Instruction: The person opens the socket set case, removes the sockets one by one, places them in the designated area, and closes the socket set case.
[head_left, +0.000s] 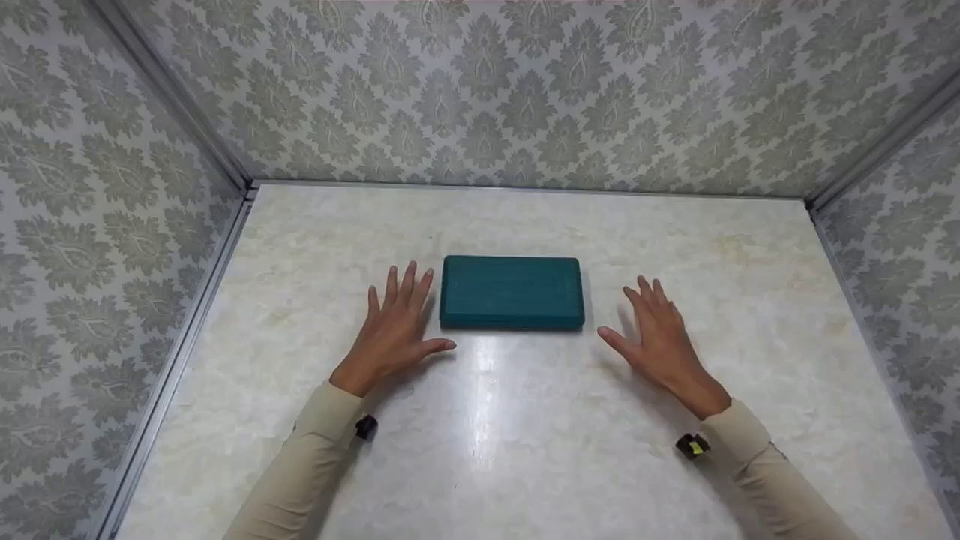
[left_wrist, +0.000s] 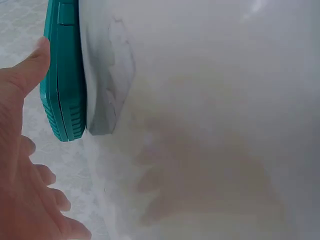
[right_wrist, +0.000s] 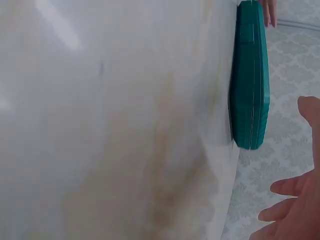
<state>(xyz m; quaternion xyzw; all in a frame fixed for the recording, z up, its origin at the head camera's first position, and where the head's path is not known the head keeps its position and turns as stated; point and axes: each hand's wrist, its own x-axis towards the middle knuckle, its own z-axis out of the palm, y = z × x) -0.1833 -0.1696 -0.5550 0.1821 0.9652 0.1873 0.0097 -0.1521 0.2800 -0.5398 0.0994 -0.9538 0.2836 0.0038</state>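
A flat teal plastic case (head_left: 512, 292) lies closed on the pale marbled table, its long side facing the person. Ribbed ends and a latch on the front edge of the case (left_wrist: 67, 70) show in the left wrist view. Just left of it, the left hand (head_left: 394, 330) hovers palm down with fingers spread and thumb pointing toward the case's near corner. On the other side, a little farther off, the right hand (head_left: 660, 341) is held with fingers extended and thumb apart. Neither hand holds anything. The right wrist view shows the case (right_wrist: 250, 75) beyond that hand's thumb.
The glossy table (head_left: 480, 450) reflects a bright streak of light in front of the case. Patterned panels (head_left: 487, 97) wall it in at the back, left and right, with metal trim (head_left: 180, 352) along the left edge. Small dark devices (head_left: 691, 446) sit at both wrists.
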